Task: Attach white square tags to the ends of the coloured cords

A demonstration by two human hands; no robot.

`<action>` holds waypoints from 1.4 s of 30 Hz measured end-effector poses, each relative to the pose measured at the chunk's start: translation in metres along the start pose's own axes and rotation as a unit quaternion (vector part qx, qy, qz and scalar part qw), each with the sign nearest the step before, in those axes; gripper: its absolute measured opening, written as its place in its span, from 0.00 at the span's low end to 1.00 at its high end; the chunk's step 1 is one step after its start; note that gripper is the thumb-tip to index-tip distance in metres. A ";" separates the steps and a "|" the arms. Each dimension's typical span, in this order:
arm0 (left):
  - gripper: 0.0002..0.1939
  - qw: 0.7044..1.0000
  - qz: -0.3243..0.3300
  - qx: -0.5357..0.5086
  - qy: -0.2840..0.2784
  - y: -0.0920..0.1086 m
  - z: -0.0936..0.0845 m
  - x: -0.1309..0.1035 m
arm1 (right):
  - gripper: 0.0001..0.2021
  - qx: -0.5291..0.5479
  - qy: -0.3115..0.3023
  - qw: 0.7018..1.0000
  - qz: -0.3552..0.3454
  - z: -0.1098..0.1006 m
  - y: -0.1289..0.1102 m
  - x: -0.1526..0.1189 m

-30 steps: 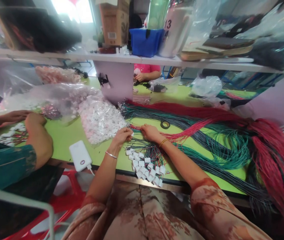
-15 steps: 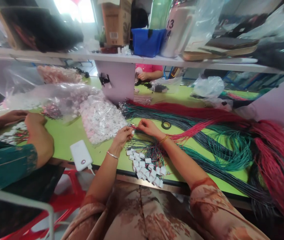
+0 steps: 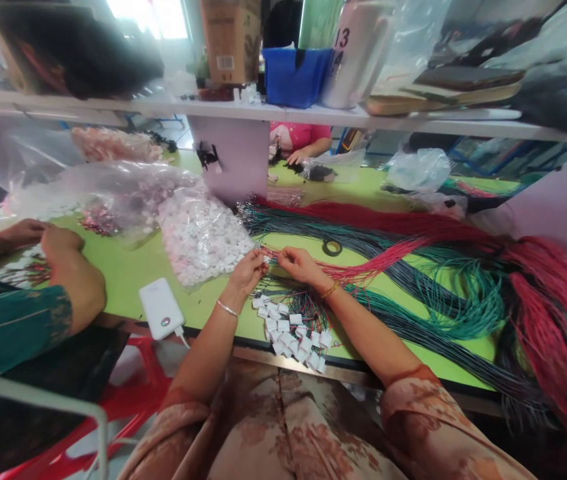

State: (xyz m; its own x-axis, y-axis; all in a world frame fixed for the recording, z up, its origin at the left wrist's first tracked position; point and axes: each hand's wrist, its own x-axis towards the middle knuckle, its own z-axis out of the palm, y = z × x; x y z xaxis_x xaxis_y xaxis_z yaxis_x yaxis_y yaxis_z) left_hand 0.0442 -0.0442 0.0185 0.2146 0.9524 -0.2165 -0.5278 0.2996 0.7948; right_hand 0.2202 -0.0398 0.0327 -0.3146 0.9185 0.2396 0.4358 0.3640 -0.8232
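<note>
My left hand [image 3: 250, 272] is closed in a pinch on a small white connector [image 3: 266, 259], mostly hidden by the fingers. Close on its right, my right hand [image 3: 299, 265] pinches a thin wire, its tip pointing at the connector; the fingers cover most of it. Below both hands lies a pile of white connectors [image 3: 283, 325] with thin coloured wires attached. Long red wires [image 3: 386, 259] run rightward from beside my right hand, near dark grey wires [image 3: 416, 288] and green wires [image 3: 478, 300].
A clear bag of white connectors [image 3: 203, 233] lies left of my hands, near a white power bank [image 3: 161, 309]. Behind my right hand is a roll of black tape [image 3: 332, 247]. A shelf [image 3: 163, 109] crosses above the table. Co-workers' arms [image 3: 70, 260] show at left and across the table.
My right hand has lowered slightly and come a little nearer the left, its fingers now level with the connector. The co-worker's hand across the table has moved down to the black parts.
</note>
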 end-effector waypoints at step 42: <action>0.11 0.982 0.037 0.167 0.076 -0.005 -0.001 0.001 | 0.07 -0.187 -0.041 0.969 0.153 0.000 0.034 0.071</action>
State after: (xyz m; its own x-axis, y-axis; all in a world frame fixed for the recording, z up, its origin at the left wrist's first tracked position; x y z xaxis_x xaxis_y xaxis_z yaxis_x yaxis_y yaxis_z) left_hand 0.0457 -0.0444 0.0137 0.0476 0.9761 -0.2121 -0.2331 0.2173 0.9478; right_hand 0.2126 0.0373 0.0220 -0.1808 0.9827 -0.0402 0.7900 0.1208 -0.6011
